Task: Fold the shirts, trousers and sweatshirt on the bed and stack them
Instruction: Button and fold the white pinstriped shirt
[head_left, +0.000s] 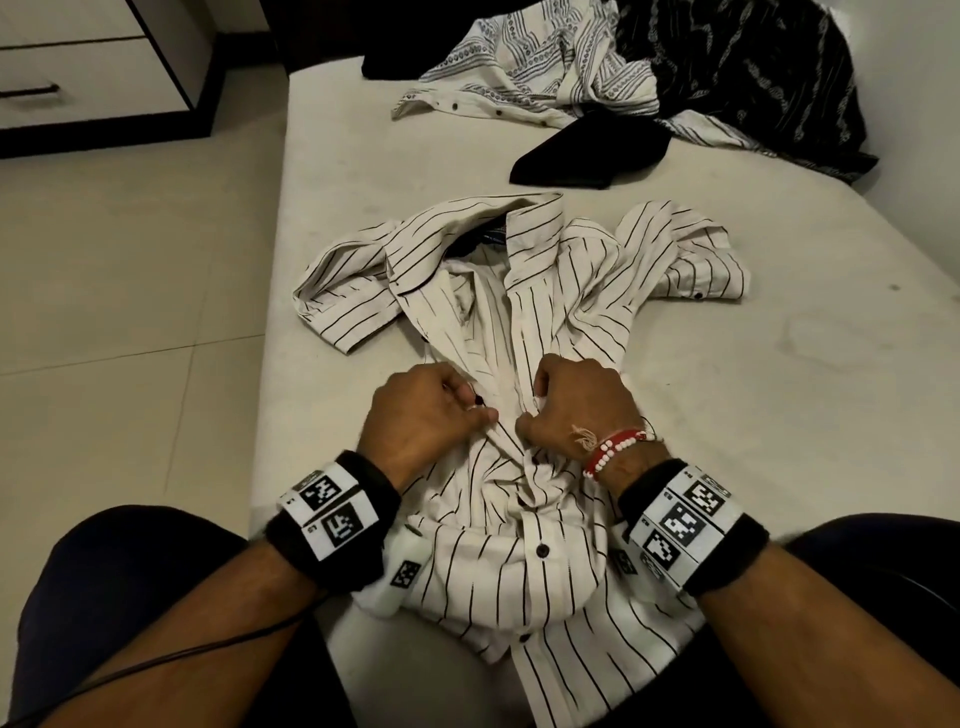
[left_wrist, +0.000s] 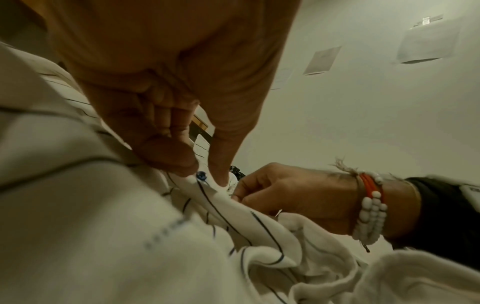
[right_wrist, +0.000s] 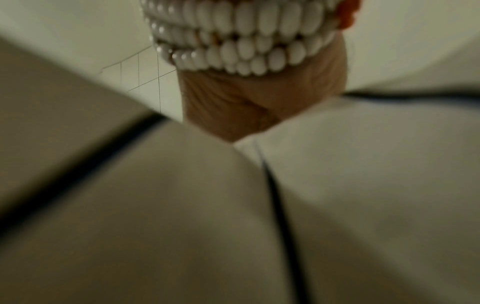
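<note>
Buttoning the striped shirt (head_left: 540, 322): left hand (head_left: 426, 410) pinches the button (left_wrist: 201, 175), right hand (head_left: 576, 410) pinches the buttonhole edge; keep both edges taut.

Striped shirt (head_left: 524, 322) under my fingers is thin matt woven cloth with glossy dark plastic buttons (left_wrist: 201, 175); bed (head_left: 779, 389) cover matt, slightly mottled; my wrist beads (right_wrist: 244, 47) smooth, glossy white.

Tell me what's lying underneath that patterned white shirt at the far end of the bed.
A black garment pokes out from under the patterned white shirt, on the bed. Its type and how far it extends are hidden by the shirt.
</note>
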